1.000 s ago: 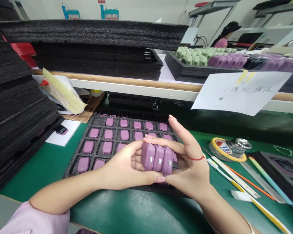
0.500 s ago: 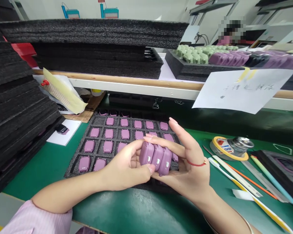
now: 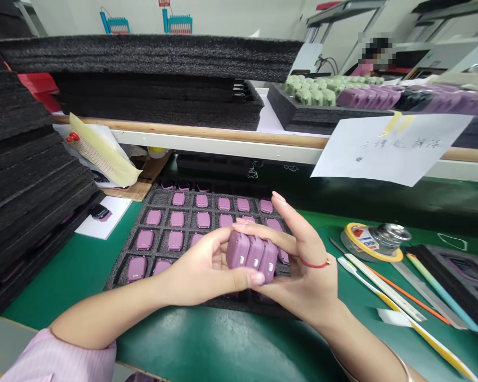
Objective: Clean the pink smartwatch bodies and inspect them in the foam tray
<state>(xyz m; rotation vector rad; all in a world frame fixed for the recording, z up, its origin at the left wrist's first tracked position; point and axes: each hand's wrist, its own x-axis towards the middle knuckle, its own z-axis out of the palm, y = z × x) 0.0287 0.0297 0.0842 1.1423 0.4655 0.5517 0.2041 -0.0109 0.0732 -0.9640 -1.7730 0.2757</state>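
Three purple watch cases, each with a small silver side button, are held side by side between my two hands. My left hand grips them from the left, its thumb lying across their lower front. Around their right side and back curls my right hand, with one finger raised and a red cord at the wrist. Below and behind my hands lies a black foam tray, whose pockets hold several more purple watch cases. My hands hide part of the tray's right side.
Stacked black foam sheets stand at the left and on the shelf. To the right lie a tape roll with a glass bottle, a toothbrush, a steel ruler and another foam tray. Paper hangs from the shelf edge.
My left thumb has slid right across the front of the watch cases, towards the rightmost one. The view has shifted slightly; both hands still hold the cases.
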